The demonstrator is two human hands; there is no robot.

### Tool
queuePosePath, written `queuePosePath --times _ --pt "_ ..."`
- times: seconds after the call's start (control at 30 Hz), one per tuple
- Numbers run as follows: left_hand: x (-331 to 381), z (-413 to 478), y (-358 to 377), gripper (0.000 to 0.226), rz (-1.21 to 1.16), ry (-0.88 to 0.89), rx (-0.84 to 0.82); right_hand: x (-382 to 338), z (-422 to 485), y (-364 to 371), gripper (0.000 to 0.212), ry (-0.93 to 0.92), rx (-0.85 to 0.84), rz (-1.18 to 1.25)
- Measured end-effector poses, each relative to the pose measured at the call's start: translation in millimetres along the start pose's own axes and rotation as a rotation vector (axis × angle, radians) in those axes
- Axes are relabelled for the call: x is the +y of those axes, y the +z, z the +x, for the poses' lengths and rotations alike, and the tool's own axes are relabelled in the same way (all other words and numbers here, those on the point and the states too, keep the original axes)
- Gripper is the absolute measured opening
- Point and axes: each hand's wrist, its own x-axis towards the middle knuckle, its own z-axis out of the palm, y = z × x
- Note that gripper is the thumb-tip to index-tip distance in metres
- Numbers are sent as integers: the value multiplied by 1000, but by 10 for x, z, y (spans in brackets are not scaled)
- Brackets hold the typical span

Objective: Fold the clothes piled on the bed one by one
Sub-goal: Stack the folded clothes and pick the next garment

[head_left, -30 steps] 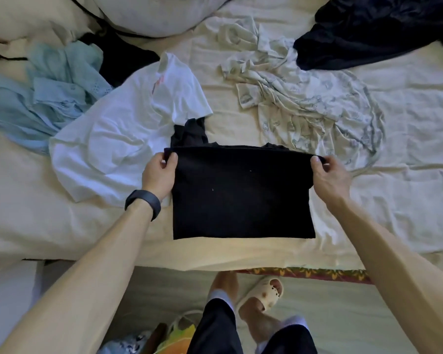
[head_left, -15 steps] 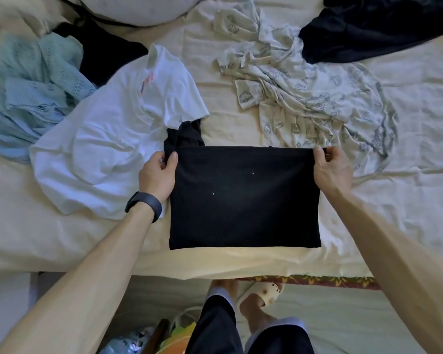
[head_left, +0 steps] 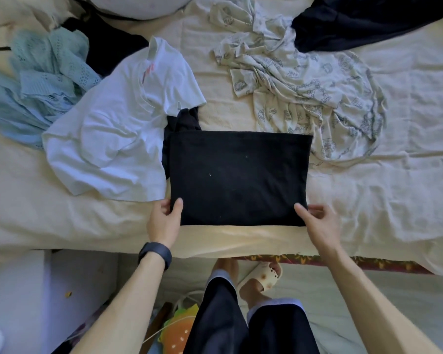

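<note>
Black garment (head_left: 238,177), mid-fold: left hand (head_left: 164,221) and right hand (head_left: 317,223), apart, pinch its 2 near corners; next fold likely wants even lifting.

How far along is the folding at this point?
Done: no finished folded pile is in view. In hand: the black garment lies as a flat rectangle near the edge of the bed, a bunched part poking out at its far-left corner. The left hand pinches its near-left corner; the right hand is at the near-right one. Left: the white T-shirt, light blue garment, printed garment and dark garment lie unfolded.
</note>
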Motion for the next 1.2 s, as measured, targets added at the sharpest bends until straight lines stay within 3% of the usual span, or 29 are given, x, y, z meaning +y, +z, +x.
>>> queuePosePath --times 0.1,0.27,0.47,0.57,0.63,0.7,0.8,0.93,1.03,1.2 --pt "-222 -152 22 35 -1 -102 -38 288 -157 -27 38 73 -65 65" --pt "-249 -164 60 14 -476 -313 -85 395 -219 -11 20 104 -47 268" --pt "-258 -181 1 33 -359 -264 32 379 -225 39 17 129 52 326" --pt "-181 -253 22 37 -119 -108 35 304 -281 43 23 84 95 179" --pt "-146 -310 98 47 198 196 195 243 -311 73 40 -20 176 -9" --pt "-39 -356 250 55 434 559 267 122 -322 224 51 -252 268 -245" --pt "172 -282 609 65 687 829 70 -135 -258 702 51 -681 298 -499" --pt "311 85 878 65 956 906 -76 -227 46 1190 58 -933 84 -887" --pt "197 503 655 60 1009 892 -44 -162 449 1028 62 -886 93 -1039" --pt "129 575 450 65 1016 863 9 -222 800 350 64 -569 213 -1026"
